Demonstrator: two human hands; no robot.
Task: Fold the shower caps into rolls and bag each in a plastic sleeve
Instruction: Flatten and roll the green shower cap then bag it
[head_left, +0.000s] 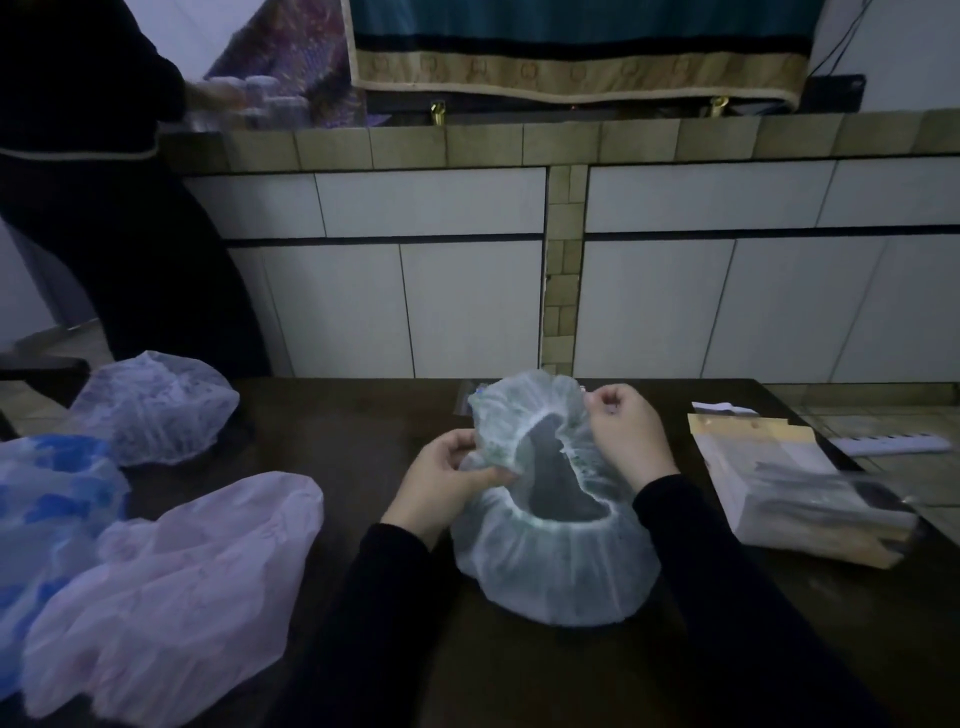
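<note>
Pale shower cap (550, 571) at lower centre on dark bench (363, 415), left hand (441, 483) and right hand (626, 431) pinching its elastic rim.

Surface (363, 441) dark brown. Cap in the middle (550, 566) pale blue-white w/ faint green specks. At 9 o'clock, cap (156, 410) white w/ blue-grey print; nearer, one w/ bright blue blotches (52, 499); at 8, plain pale pink cap (171, 587). Sleeves (727, 597) black. At 3, packet stack (800, 493) white, tan edges. Cabinet fronts (431, 202) white, tile trim (561, 260) olive-tan. Cloth at 12 (571, 26) teal, gold border.
</note>
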